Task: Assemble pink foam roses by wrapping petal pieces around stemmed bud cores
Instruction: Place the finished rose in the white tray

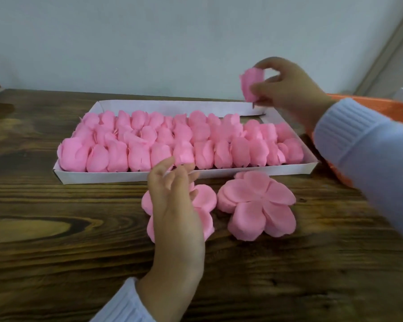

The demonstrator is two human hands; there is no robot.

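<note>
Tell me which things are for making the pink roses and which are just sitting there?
For the roses:
- pink foam bud pinched in the right hand
- white cardboard tray full of pink buds
- two flat pink flower-shaped petal stacks on the brown wooden table
- left hand, open over the smaller stack

Just sitting there:
- orange tray at the right edge

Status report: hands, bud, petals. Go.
Right hand holds bud core above tray. Left hand open over petal stack. Nothing in the way.
</note>
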